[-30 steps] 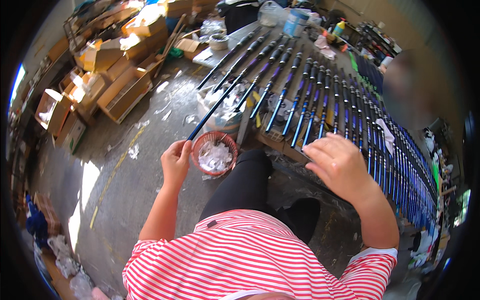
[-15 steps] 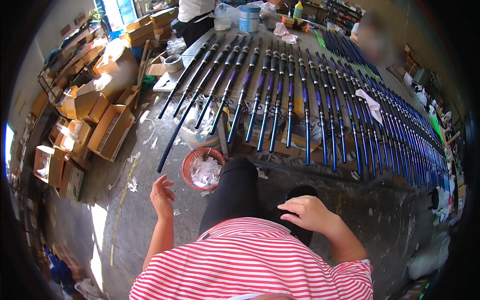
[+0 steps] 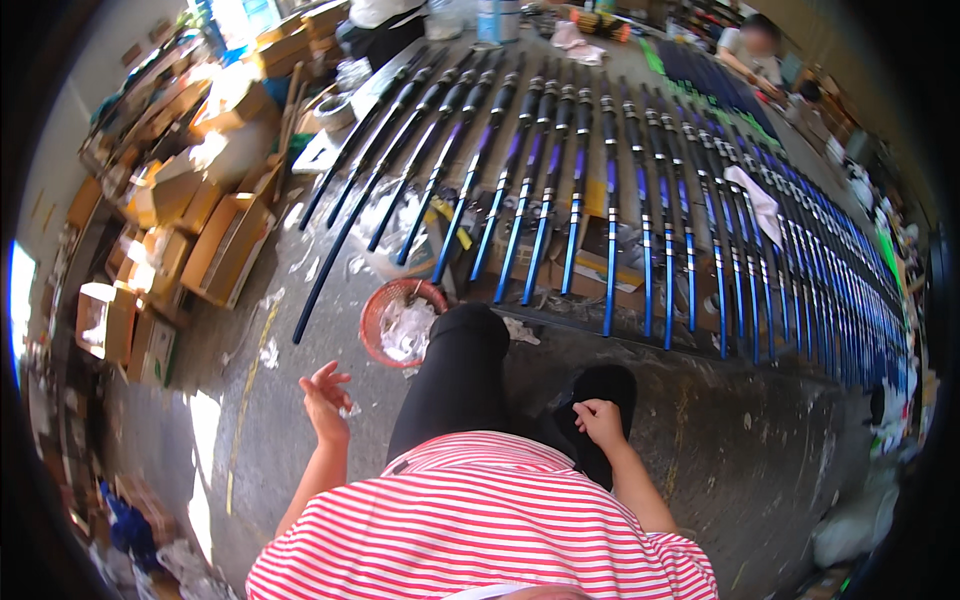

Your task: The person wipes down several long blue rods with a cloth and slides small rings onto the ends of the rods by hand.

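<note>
My left hand [image 3: 327, 402] hovers over the floor, fingers spread and holding nothing. Nearest to it is the lower end of a dark fishing rod [image 3: 322, 268], apart from the fingertips. My right hand [image 3: 601, 422] is in front of my right leg, fingers loosely bent, with no object visible in it. Ahead of me, a long row of black, purple and blue fishing rods [image 3: 541, 190] lies side by side across a grey table [image 3: 592, 62], their blue ends jutting over the near edge. A pink cloth [image 3: 755, 205] is draped over some rods on the right.
A red basket [image 3: 370, 325] with white scraps stands on the floor by my left knee. Open cardboard boxes [image 3: 228, 250] are piled at the left. A co-worker [image 3: 750, 52] is at the far right. A white-and-blue tub [image 3: 497, 22] stands at the table's back.
My right hand has drawn in toward my leg, its fingers more bent. My left hand has dropped slightly. The view has shifted, and the co-worker at the far right shows more clearly.
</note>
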{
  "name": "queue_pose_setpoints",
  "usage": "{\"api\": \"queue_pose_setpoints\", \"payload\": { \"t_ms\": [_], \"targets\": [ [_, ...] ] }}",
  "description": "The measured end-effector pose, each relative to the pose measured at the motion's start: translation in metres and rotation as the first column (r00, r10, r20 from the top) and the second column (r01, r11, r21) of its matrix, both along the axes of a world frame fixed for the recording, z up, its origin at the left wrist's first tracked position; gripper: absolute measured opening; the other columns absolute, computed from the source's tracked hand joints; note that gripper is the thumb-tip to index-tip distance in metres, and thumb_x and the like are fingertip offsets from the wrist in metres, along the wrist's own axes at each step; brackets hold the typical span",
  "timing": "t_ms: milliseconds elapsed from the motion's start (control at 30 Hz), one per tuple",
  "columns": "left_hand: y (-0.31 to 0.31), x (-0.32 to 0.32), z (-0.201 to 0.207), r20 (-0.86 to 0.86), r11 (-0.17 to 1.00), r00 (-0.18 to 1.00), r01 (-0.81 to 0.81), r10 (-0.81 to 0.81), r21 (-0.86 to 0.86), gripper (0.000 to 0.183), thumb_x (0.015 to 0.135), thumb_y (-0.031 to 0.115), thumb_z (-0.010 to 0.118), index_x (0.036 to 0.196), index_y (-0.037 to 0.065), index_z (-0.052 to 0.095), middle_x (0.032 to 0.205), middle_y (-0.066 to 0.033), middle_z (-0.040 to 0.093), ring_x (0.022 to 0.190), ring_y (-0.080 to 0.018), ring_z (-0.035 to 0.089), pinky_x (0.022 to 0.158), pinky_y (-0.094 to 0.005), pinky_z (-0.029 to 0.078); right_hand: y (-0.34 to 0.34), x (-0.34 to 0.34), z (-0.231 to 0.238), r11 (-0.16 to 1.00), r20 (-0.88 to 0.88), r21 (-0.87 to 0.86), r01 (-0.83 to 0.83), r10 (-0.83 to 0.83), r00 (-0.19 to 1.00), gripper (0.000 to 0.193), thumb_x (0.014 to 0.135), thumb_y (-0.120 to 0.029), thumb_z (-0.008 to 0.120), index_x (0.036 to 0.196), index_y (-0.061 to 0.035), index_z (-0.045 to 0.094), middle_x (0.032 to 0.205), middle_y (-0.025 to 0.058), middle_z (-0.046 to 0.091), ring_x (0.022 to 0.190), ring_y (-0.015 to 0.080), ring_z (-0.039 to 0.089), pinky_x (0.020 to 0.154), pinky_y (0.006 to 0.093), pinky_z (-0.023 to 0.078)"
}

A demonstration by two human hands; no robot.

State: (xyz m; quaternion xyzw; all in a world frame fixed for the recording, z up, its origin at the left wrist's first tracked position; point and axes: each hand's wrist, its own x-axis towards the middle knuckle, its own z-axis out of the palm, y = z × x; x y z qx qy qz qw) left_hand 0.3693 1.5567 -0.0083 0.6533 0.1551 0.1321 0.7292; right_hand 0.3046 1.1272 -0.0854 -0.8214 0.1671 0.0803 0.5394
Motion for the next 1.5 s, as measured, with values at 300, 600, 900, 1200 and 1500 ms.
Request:
{"api": "queue_pose_setpoints", "payload": {
  "t_ms": [300, 600, 900, 1200, 1500],
  "targets": [
    [-0.020, -0.026, -0.005, -0.093, 0.999, 0.995, -0.048, 0.045, -0.026, 0.071, 0.084, 0.060, 0.023, 0.102, -0.002, 0.052, 0.076, -0.0080, 0.058, 0.044, -0.0094, 0.044, 0.038, -0.0197, 0.034, 0.003, 0.012, -0.039, 0.796, 0.158, -0.601, -0.063, 0.196, 0.968, 0.042, 0.080, -0.033, 0.053, 0.053, -0.0015, 0.053, 0.052, 0.0170, 0.052, 0.049, 0.0334, 0.051, 0.046, 0.0403, 0.037],
    [-0.030, -0.076, -0.016, -0.120, 0.981, 0.981, -0.164, 0.152, -0.103, 0.052, 0.090, 0.044, 0.028, 0.100, -0.001, 0.053, 0.075, -0.0074, 0.058, 0.043, -0.0076, 0.044, 0.038, -0.0183, 0.033, 0.019, 0.051, -0.039, 0.662, 0.063, -0.705, -0.256, 0.418, 0.906, 0.041, 0.081, -0.034, 0.048, 0.055, -0.0033, 0.055, 0.060, 0.0171, 0.056, 0.058, 0.0359, 0.054, 0.053, 0.0452, 0.041],
    [-0.041, -0.082, -0.020, -0.110, 0.993, 0.994, 0.003, -0.016, -0.119, 0.042, 0.091, 0.035, 0.035, 0.096, -0.001, 0.056, 0.071, -0.0070, 0.058, 0.045, -0.0068, 0.045, 0.040, -0.0171, 0.035, 0.045, 0.078, -0.033, 0.594, 0.003, -0.711, -0.377, 0.538, 0.843, 0.039, 0.079, -0.035, 0.049, 0.058, -0.0047, 0.059, 0.061, 0.0171, 0.056, 0.059, 0.0349, 0.055, 0.054, 0.0448, 0.041],
    [-0.030, -0.068, -0.039, -0.126, 0.984, 0.990, 0.045, -0.068, -0.172, 0.033, 0.090, 0.028, 0.041, 0.094, -0.001, 0.057, 0.068, -0.0045, 0.058, 0.043, -0.0037, 0.043, 0.038, -0.0152, 0.032, 0.087, 0.097, 0.006, 0.500, -0.122, -0.687, -0.527, 0.636, 0.762, 0.040, 0.081, -0.036, 0.047, 0.061, -0.0049, 0.062, 0.064, 0.0167, 0.058, 0.063, 0.0336, 0.057, 0.058, 0.0421, 0.045],
    [-0.009, -0.048, -0.017, -0.116, 0.999, 0.993, -0.029, 0.027, -0.013, 0.027, 0.089, 0.023, 0.045, 0.094, 0.000, 0.057, 0.068, -0.0046, 0.058, 0.043, -0.0039, 0.043, 0.038, -0.0157, 0.033, 0.136, 0.131, 0.016, 0.697, 0.014, -0.372, -0.613, 0.664, 0.747, 0.042, 0.079, -0.034, 0.054, 0.056, 0.0004, 0.056, 0.056, 0.0209, 0.051, 0.057, 0.0354, 0.054, 0.051, 0.0410, 0.039]
  ]
}}
